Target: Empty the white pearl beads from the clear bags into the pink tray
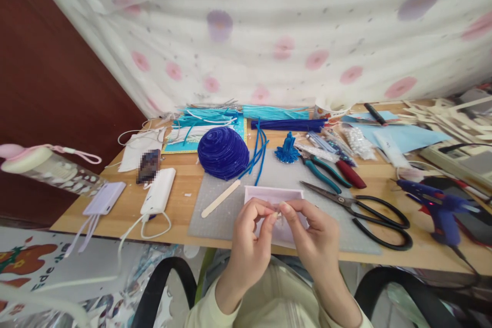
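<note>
My left hand (pixel 249 238) and my right hand (pixel 311 236) meet fingertip to fingertip above a shallow pale pink tray (pixel 273 195) at the table's front edge. Both pinch a tiny pale item between thumb and finger; it is too small to name. The tray rests on a grey mat (pixel 226 205). A wooden stick (pixel 220 199) lies on the mat just left of the tray. Behind it sits a dark blue pipe-cleaner dome (pixel 223 152) with loose blue stems (pixel 258 156) beside it.
Black scissors (pixel 369 212), pliers (pixel 326 169) and a blue glue gun (pixel 438 207) lie to the right. A small blue flower shape (pixel 287 152) stands behind the mat. A white power bank (pixel 158 190), a phone (pixel 149 165) and a bottle (pixel 49 166) are on the left.
</note>
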### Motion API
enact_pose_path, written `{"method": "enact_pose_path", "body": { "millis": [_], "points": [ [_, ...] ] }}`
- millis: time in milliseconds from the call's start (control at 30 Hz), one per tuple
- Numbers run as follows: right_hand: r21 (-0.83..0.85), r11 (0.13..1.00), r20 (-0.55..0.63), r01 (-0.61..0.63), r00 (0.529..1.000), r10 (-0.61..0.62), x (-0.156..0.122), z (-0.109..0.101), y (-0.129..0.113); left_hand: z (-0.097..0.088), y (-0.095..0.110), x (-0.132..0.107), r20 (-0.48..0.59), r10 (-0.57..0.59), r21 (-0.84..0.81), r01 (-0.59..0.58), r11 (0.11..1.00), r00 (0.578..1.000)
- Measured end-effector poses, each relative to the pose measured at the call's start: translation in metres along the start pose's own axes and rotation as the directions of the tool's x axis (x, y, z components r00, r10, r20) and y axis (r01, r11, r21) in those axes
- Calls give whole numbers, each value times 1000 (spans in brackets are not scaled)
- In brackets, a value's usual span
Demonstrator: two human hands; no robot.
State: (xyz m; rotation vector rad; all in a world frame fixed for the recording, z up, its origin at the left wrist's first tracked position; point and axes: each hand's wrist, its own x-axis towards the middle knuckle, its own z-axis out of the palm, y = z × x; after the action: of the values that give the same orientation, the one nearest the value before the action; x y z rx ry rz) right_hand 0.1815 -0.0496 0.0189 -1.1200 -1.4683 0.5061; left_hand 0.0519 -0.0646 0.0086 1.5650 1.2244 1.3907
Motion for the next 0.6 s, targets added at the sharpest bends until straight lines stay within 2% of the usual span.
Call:
{"method": "enact_pose_path", "body": {
  "millis": [200, 400, 533, 600],
  "points": [
    [34, 998, -54, -62, 997, 64, 3, 4, 3, 1, -2, -1, 52, -90, -133, 96, 986, 995],
    [-34, 991, -182, -133, 975, 124, 15, -5, 18, -3, -7, 3, 22, -152, -253, 153, 955, 988],
    [88, 981, -80, -173, 980, 180, 20, -1, 16, -1, -15, 9, -52, -235, -334, 205, 920, 971],
    [175, 962, -43, -208, 975, 219, 19, 5, 12, 5, -18, 10, -108, -231, -385, 174, 906, 967]
  ]
}}
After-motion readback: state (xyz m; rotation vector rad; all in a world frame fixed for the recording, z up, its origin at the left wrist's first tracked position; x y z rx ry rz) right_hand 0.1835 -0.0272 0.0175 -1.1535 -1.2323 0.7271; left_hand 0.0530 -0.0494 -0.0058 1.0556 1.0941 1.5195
